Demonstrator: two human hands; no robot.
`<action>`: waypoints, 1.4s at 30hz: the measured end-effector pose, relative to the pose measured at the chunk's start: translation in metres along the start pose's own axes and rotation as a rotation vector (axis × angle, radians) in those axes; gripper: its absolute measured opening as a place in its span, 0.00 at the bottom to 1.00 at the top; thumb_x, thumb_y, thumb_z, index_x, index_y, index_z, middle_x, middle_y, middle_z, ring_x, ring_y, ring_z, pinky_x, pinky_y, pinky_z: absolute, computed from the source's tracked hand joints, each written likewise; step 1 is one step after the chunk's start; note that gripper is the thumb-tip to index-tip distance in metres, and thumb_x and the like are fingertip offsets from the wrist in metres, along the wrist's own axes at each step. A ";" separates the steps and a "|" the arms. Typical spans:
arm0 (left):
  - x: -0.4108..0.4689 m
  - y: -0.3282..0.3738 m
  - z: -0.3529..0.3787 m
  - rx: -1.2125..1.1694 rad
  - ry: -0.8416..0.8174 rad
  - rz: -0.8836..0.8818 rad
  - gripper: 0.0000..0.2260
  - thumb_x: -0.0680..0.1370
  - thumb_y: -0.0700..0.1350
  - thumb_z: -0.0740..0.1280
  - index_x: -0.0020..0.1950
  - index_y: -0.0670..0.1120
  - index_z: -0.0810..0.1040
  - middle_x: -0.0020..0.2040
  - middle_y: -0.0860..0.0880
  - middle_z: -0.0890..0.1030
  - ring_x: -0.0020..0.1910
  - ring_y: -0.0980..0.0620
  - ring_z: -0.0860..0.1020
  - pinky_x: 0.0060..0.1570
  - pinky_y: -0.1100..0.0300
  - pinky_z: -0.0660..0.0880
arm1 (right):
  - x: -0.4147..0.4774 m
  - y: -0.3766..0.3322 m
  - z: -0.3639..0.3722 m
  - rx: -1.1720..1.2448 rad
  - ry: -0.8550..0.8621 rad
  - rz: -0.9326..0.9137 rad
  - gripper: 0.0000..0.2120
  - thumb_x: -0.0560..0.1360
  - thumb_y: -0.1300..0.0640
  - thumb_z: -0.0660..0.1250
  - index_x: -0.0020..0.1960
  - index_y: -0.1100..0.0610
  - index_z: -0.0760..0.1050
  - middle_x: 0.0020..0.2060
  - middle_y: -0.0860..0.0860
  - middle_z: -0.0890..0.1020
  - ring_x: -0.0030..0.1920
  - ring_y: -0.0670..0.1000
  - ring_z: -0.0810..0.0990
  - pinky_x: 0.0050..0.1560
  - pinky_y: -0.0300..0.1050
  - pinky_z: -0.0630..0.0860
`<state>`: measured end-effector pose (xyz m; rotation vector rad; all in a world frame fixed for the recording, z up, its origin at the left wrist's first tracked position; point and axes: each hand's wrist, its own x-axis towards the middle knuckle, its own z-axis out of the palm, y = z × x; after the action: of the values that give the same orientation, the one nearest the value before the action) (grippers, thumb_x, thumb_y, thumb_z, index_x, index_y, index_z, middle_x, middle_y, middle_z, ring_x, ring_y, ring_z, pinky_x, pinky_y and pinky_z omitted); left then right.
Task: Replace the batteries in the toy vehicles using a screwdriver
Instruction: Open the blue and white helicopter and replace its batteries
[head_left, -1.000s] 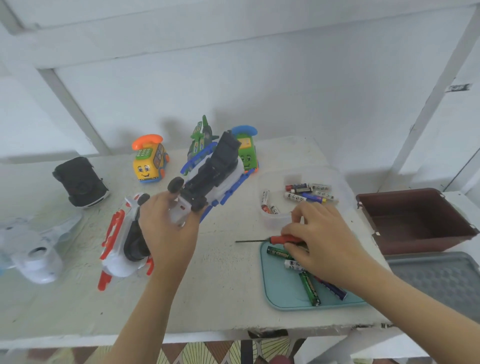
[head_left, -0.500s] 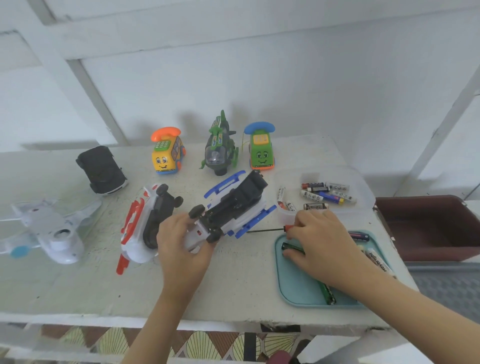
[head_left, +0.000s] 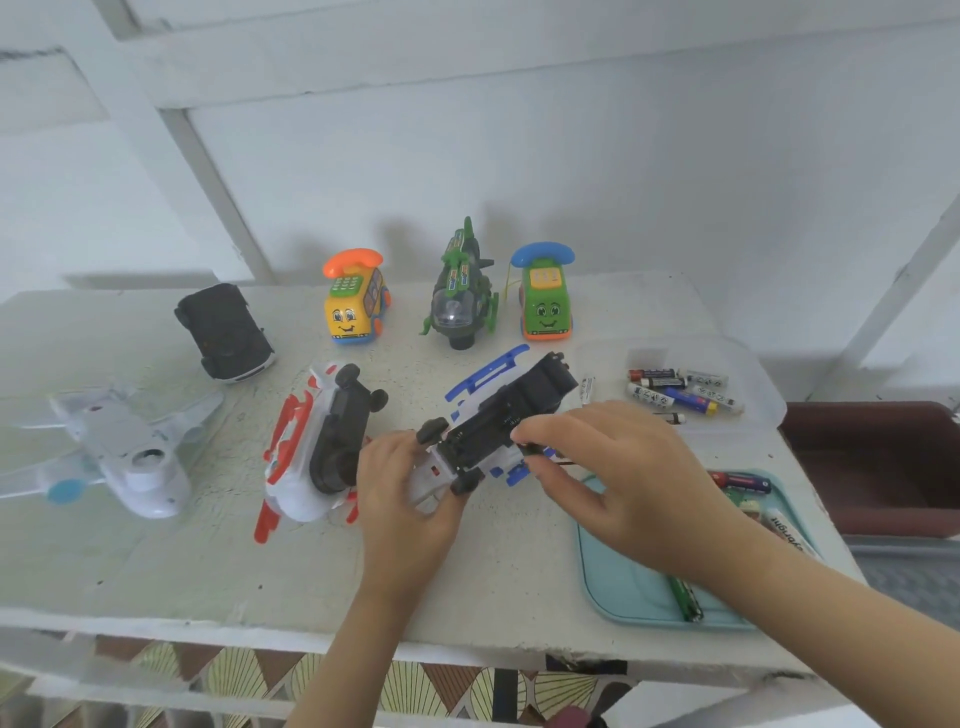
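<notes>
Since half a second earlier, the right hand (head_left: 618, 478) had left the teal tray (head_left: 618, 577) and crossed to the blue-and-white toy vehicle (head_left: 498, 415), which lay upturned at the centre of the white table (head_left: 171, 566), its black underside facing up. The left hand (head_left: 410, 499) clasped the near, white end of this vehicle, fingers wrapped beneath the body and thumb beside a black wheel. The right hand's fingers were curled against the far side of the black underside; a thin dark shaft showed just beneath them, though whether they pinched the screwdriver could not be told. Directly left of the grip lay the red-and-white toy vehicle (head_left: 311, 457), tipped on its side. Farther left rested a white toy aeroplane (head_left: 124, 452), and beyond it a black toy car (head_left: 223, 332). Behind the grip stood a yellow phone car (head_left: 356, 304), a green helicopter (head_left: 460, 299) and a green phone car (head_left: 545, 301). Right of the grip, a clear container (head_left: 748, 374) held several batteries (head_left: 680, 392); nearer the person, the tray carried further batteries, partly hidden by the right forearm. A brown bin (head_left: 878, 467) sat beyond the table edge to the right.
</notes>
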<state>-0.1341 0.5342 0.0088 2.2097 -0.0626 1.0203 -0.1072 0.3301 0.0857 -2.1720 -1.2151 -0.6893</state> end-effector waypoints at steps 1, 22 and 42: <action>0.000 0.000 0.000 0.002 -0.001 0.003 0.18 0.70 0.52 0.70 0.48 0.38 0.78 0.45 0.49 0.75 0.48 0.57 0.68 0.54 0.74 0.62 | 0.004 -0.001 0.004 -0.002 0.019 -0.038 0.07 0.77 0.58 0.63 0.54 0.55 0.74 0.39 0.48 0.82 0.35 0.52 0.78 0.36 0.48 0.73; -0.001 -0.002 -0.001 -0.087 0.010 -0.012 0.24 0.69 0.49 0.75 0.63 0.55 0.71 0.55 0.65 0.73 0.55 0.66 0.71 0.57 0.69 0.65 | 0.035 0.013 0.037 -0.057 -0.178 -0.210 0.09 0.74 0.61 0.61 0.45 0.60 0.80 0.39 0.53 0.82 0.35 0.55 0.77 0.33 0.48 0.76; -0.004 -0.004 0.000 -0.081 0.016 0.000 0.21 0.71 0.51 0.71 0.62 0.54 0.71 0.54 0.64 0.73 0.54 0.66 0.71 0.56 0.67 0.66 | 0.029 -0.005 0.044 -0.140 -0.234 0.010 0.15 0.72 0.57 0.56 0.37 0.59 0.80 0.32 0.51 0.75 0.32 0.52 0.72 0.31 0.45 0.70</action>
<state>-0.1351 0.5359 0.0040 2.1279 -0.0954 1.0177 -0.0908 0.3787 0.0748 -2.4282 -1.3056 -0.5416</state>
